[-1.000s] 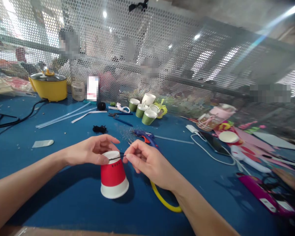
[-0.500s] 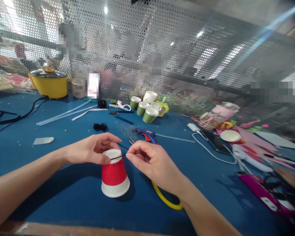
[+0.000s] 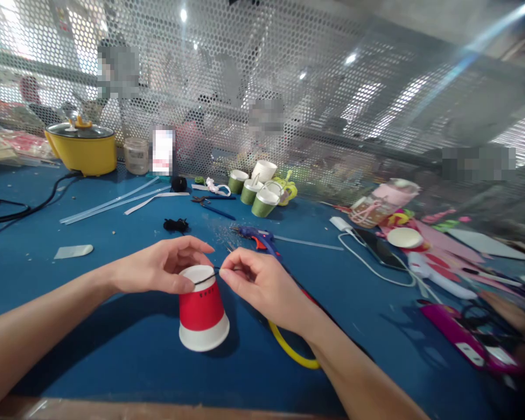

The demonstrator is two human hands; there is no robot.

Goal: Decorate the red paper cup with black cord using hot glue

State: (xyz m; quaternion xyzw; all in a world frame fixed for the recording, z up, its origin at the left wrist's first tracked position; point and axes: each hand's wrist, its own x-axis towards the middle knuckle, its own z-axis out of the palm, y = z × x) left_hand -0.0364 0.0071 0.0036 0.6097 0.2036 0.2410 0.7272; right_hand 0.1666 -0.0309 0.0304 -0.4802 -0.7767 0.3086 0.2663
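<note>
Sitting upturned on the blue desk (image 3: 114,361), red paper cup (image 3: 202,318) looks light and crushable, so steady it at the stiff base rim; left hand (image 3: 161,268) pins black thread (image 3: 205,279) there, right hand (image 3: 256,283) pinches its free end; thread limp, slips easily; right hand slightly closer than 0.5 s ago

I see two bare forearms coming in from the near edge, one on the left, one on the right. Neither wears a sleeve, watch, band or glove. The left hand (image 3: 160,267) and right hand (image 3: 262,287) carry no rings that I can make out. The nails look short and unpainted.
</note>
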